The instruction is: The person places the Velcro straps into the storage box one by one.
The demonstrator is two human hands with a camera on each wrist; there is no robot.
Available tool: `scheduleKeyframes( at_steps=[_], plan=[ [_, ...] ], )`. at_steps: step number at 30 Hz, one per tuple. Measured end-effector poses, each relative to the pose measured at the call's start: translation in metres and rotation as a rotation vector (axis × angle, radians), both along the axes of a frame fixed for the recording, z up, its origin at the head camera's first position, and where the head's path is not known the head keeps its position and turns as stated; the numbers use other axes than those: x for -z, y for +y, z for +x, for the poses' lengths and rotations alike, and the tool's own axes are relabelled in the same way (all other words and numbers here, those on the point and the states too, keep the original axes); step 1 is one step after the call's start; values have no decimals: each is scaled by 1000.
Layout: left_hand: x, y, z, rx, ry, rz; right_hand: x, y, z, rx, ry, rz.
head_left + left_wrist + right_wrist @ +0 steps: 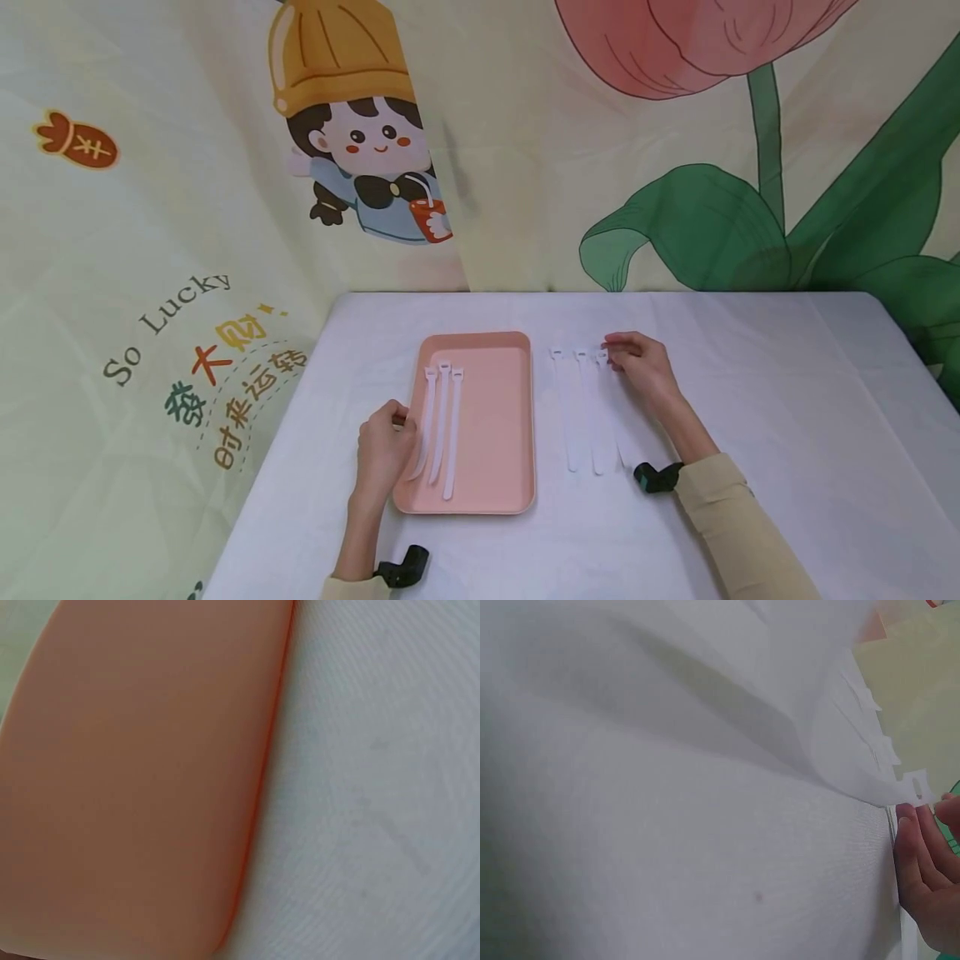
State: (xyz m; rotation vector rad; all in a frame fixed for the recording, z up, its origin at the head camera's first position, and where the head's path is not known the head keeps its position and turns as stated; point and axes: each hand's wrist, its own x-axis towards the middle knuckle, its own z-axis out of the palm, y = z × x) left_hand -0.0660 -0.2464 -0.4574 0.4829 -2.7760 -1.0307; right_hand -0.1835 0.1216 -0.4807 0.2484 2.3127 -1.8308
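My left hand [386,446] is at the left rim of a pink rectangular tray [498,433], fingers curled, and seems to grip that rim; its fingertips are partly hidden. Three white plastic straps with slotted heads [443,425] lie side by side in the tray's left half. To the right of the tray, my right hand [641,362] pinches the slotted head of another white strap [917,787]. That strap's body runs towards the right wrist camera, blurred. Two more white straps [583,400] lie parallel on the table, left of this hand. The left wrist view shows the tray [142,780] but no fingers.
A white cloth [810,400] covers the table. Behind it hangs a printed backdrop [517,167] with a cartoon figure and a flower. Small black cameras [403,568] sit on both wrists, the right one [657,477] close to the straps' tail ends.
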Motion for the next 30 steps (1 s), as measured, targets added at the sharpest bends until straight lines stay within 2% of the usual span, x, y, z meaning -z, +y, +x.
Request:
scheduleKeyframes(
  at_steps=[30],
  plan=[
    [0, 0, 0, 6, -8, -11, 0, 1, 9, -43, 2, 22]
  ],
)
